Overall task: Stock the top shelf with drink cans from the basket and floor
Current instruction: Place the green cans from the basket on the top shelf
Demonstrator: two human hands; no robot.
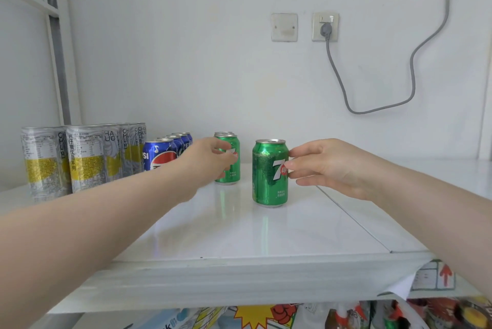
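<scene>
Cans of three kinds stand on the glossy white top shelf (pixel 239 235): tall silver-and-yellow cans (pixel 85 158) at the far left, a file of blue Pepsi cans (pixel 159 154) beside them, then a file of green 7up cans (pixel 223 134) running back toward the wall. The left hand (pixel 210 158) reaches across in front of the blue file and curls its thumb and fingers round the front green can (pixel 234 169) of that file, which stands upright on the shelf. A lone green 7up can (pixel 269 177) stands upright to the right of the file and nearer the shelf's front edge, apart from it. The right hand (pixel 327 166) comes at it from the right with fingers nearly straight, the tips of thumb and forefinger touching its side; nothing wraps round it, so this looks like a steadying or nudging touch, not a hold. The step in hand seems to be setting down and lining up green cans, the left one into its file, the right one beginning a new file alongside. The next move probably calls for sliding the lone can back level with its neighbours without tipping it on the slick surface, letting go cleanly, then going down for more stock. Neither basket nor floor is in view, so how many cans are left cannot be told.
</scene>
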